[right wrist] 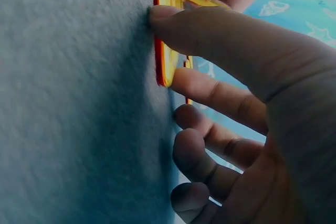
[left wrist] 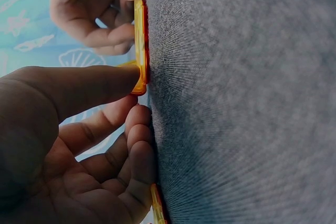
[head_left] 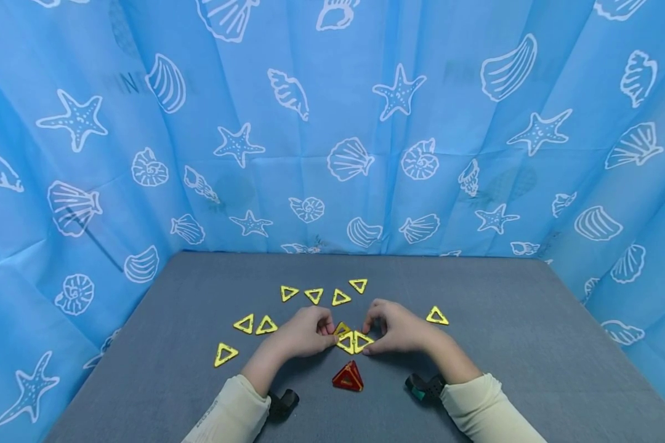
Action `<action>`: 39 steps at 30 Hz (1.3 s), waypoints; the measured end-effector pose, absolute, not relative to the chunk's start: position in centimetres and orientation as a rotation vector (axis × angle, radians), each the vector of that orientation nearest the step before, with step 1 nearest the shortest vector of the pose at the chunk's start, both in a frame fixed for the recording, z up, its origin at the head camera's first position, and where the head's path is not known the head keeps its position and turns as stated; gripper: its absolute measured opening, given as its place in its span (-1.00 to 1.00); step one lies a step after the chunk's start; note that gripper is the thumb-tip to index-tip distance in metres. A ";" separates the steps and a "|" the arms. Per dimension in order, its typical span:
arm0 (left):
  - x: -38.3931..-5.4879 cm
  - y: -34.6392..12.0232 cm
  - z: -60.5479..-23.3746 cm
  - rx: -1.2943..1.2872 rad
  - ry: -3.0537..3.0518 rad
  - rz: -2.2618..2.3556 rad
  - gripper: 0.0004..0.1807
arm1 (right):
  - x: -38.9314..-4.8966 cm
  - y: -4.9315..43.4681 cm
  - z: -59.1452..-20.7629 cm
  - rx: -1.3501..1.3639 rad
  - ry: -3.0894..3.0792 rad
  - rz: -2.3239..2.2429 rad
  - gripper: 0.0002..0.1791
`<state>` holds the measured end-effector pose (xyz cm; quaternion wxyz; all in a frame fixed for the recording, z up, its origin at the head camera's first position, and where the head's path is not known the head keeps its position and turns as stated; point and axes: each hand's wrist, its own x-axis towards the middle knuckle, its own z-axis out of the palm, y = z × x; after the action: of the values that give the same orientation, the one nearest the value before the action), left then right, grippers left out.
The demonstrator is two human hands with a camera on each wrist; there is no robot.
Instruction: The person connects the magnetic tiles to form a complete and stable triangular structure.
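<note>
Near the middle of the table, two yellow triangular magnetic tiles lie edge to edge, the left tile [head_left: 345, 343] against the right tile [head_left: 362, 341]. Behind them a third yellow tile [head_left: 341, 328] stands tilted up, looking darker. My left hand [head_left: 306, 332] pinches the left side of this group, its thumb [left wrist: 113, 82] over a tile's corner. From the other side my right hand [head_left: 400, 327] pinches the right tile between thumb [right wrist: 176, 22] and index finger. In front of both hands sits a small red pyramid [head_left: 347, 376] made of triangular tiles.
Several loose yellow triangles lie around: a row at the back including one tile [head_left: 313, 296], others at left like this triangle [head_left: 225, 354], and a single triangle [head_left: 436, 315] at right. A blue shell-patterned curtain [head_left: 332, 123] surrounds the grey table [head_left: 504, 307].
</note>
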<state>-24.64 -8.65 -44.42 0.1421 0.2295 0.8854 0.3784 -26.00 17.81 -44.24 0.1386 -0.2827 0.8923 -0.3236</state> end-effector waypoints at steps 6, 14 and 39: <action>-24.6 -8.6 -44.4 0.657 2.547 1.101 -0.86 | -26.0 18.3 -43.9 -0.816 2.572 -0.938 -0.75; -24.6 -8.6 -44.2 0.653 2.537 1.098 -0.87 | -26.0 18.4 -43.8 -0.825 2.534 -0.968 -0.78; -24.8 -8.8 -44.6 0.704 2.495 1.090 -0.86 | -25.9 16.8 -44.1 -0.955 2.447 -1.161 -0.87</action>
<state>-24.79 -8.84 -44.60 0.1642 0.2470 0.8752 0.3822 -25.87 16.82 -44.13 0.1345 -0.3297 0.8443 -0.4005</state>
